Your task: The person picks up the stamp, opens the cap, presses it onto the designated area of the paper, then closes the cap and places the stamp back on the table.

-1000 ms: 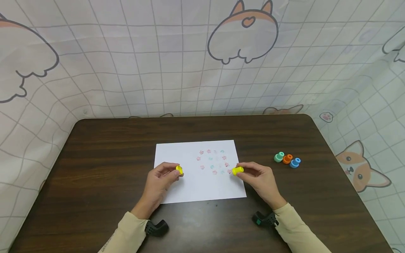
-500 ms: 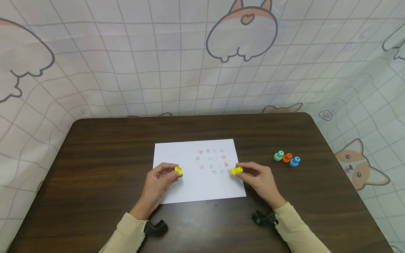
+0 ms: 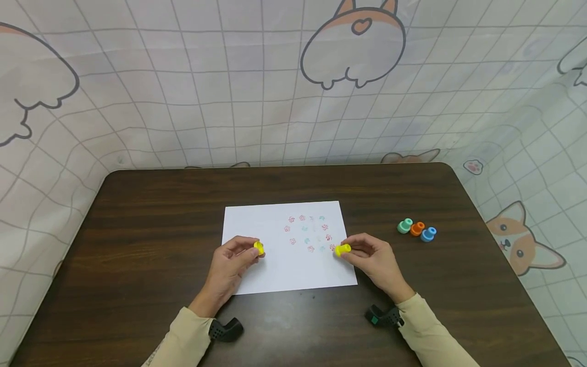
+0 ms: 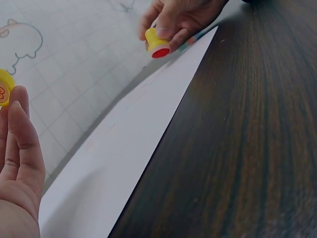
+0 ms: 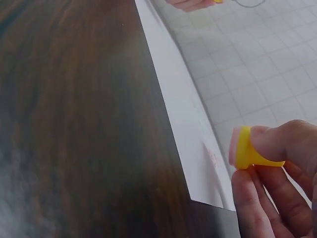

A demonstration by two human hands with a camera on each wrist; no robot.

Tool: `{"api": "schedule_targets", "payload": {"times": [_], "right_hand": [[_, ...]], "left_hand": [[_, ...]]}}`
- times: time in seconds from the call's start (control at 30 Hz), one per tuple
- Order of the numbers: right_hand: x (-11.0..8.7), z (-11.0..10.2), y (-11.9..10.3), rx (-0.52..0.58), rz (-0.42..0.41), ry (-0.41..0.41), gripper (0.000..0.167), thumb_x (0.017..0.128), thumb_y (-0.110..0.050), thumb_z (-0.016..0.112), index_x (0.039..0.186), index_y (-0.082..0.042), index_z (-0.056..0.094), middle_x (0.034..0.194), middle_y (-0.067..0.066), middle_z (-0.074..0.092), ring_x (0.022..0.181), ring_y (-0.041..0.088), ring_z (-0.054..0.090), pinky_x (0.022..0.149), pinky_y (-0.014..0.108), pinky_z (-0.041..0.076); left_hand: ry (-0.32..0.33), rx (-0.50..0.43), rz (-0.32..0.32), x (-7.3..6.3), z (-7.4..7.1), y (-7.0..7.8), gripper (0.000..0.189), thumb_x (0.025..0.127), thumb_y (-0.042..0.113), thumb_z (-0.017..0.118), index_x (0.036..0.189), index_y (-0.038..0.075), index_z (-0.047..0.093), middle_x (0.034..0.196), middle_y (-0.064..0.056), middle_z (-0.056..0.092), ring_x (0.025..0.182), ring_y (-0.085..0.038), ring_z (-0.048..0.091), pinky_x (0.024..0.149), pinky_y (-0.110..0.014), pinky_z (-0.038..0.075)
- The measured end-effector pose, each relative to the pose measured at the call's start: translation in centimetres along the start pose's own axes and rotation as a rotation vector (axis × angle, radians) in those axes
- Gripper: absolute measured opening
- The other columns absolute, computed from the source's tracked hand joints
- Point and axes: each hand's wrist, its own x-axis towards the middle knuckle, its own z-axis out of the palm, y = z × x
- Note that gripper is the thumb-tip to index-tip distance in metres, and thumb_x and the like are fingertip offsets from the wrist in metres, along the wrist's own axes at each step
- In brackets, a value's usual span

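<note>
A person's left hand pinches a small yellow stamp cap between thumb and fingers over the left part of a white sheet of paper. In the left wrist view this cap shows a red flower outline on its round face. The right hand pinches a yellow toy stamp above the sheet's right edge. From the left wrist, the stamp's round red pad is visible, tilted downward. In the right wrist view, the thumb and fingers grip the stamp around its yellow body.
Small red and green prints dot the sheet's right half. Green, orange and blue stamps stand in a row at the right on the dark wooden table. Behind hangs a white gridded cloth with cartoon dogs.
The stamp in the right hand has tipped slightly, its pad end lower and to the left. The left hand stays nearly still with the cap.
</note>
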Motion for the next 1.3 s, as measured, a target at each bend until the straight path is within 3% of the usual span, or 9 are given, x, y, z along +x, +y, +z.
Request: {"api": "schedule_targets", "payload": {"times": [0.7, 1.3], "right_hand": [[-0.06, 0.33, 0.39, -0.045, -0.024, -0.021, 0.029, 0.086, -0.014, 0.084, 0.114, -0.009, 0.078, 0.114, 0.015, 0.078, 0.093, 0.001, 0.075, 0.085, 0.015, 0.06], [-0.28, 0.62, 0.49, -0.109, -0.063, -0.008, 0.028, 0.085, -0.015, 0.085, 0.112, -0.013, 0.08, 0.11, 0.007, 0.079, 0.095, 0.002, 0.073, 0.085, 0.012, 0.058]], "left_hand": [[-0.026, -0.006, 0.008, 0.34, -0.1, -0.27, 0.02, 0.097, 0.001, 0.067, 0.106, 0.018, 0.072, 0.104, 0.004, 0.073, 0.092, -0.01, 0.074, 0.087, -0.022, 0.062], [-0.043, -0.052, 0.0, 0.27, -0.58, -0.82, 0.022, 0.099, 0.0, 0.065, 0.107, 0.019, 0.072, 0.105, 0.004, 0.073, 0.093, -0.01, 0.075, 0.086, -0.021, 0.062]]}}
